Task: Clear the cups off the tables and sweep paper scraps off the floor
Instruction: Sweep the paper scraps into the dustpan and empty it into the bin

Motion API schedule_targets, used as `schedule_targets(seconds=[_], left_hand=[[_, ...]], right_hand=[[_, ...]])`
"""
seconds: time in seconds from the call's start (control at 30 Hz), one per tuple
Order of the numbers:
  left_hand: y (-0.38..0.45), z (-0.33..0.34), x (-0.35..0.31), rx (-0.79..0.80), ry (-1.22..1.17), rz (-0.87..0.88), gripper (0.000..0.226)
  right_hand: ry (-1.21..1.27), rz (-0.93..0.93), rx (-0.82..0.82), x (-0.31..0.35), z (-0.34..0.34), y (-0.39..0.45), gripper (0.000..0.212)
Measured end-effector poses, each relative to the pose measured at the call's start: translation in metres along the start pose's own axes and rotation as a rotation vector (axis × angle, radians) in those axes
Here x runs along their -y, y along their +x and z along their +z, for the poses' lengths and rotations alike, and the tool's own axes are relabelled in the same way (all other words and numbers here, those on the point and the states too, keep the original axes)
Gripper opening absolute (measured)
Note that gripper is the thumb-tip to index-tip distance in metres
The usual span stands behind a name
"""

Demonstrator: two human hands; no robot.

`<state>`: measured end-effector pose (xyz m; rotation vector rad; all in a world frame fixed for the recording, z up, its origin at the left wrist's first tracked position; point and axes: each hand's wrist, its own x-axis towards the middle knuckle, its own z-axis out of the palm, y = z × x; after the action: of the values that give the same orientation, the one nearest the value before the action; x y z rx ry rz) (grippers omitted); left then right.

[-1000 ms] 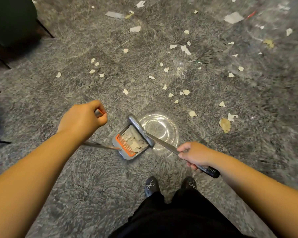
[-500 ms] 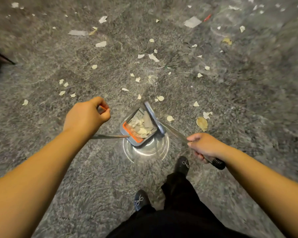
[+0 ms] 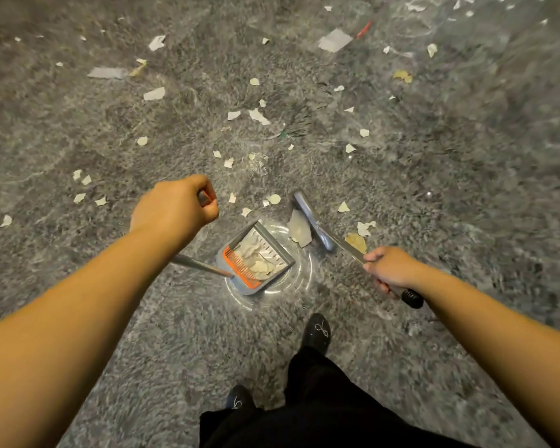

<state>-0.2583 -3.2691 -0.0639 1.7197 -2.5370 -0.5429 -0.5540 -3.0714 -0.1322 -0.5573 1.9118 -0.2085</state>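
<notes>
The person stands on a grey speckled floor and looks down at both outstretched arms. The left hand is closed in a fist around the top of a long metal handle; that handle runs down to a grey dustpan resting on the floor between the hands. The dustpan has an orange comb strip along its rear edge and holds several paper scraps.

The right hand is curled around the shaft of a broom, just above a black grip that protrudes behind the hand. The grey broom head sits on the floor just to the right of the dustpan, apart from it. A larger pale scrap lies against the left side of the broom head, between it and the dustpan mouth. A yellowish scrap lies near the broom shaft.

Many small white paper scraps are scattered across the floor ahead of the dustpan, with larger pieces toward the far edge. A red object lies near that far edge; its type cannot be determined. One black shoe is planted behind the dustpan.
</notes>
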Motion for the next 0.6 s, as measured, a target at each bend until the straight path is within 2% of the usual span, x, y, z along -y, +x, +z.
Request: schedule_targets(seconds=[0.2,0.4,0.6], left_hand=[[0.033,0.008,-0.024,0.027,0.051,0.019,0.006],[0.051,0.01,-0.03,0.019,0.08,0.01,0.006],[0.051,0.012,-0.026,0.005,0.1,0.016,0.006]], right_hand=[[-0.192,0.065,0.024,0.01,-0.022,0.049,0.033],[-0.338,-0.013,0.121,0.019,-0.02,0.063,0.037],[-0.302,-0.048,0.26,0.028,0.004,0.052,0.038]])
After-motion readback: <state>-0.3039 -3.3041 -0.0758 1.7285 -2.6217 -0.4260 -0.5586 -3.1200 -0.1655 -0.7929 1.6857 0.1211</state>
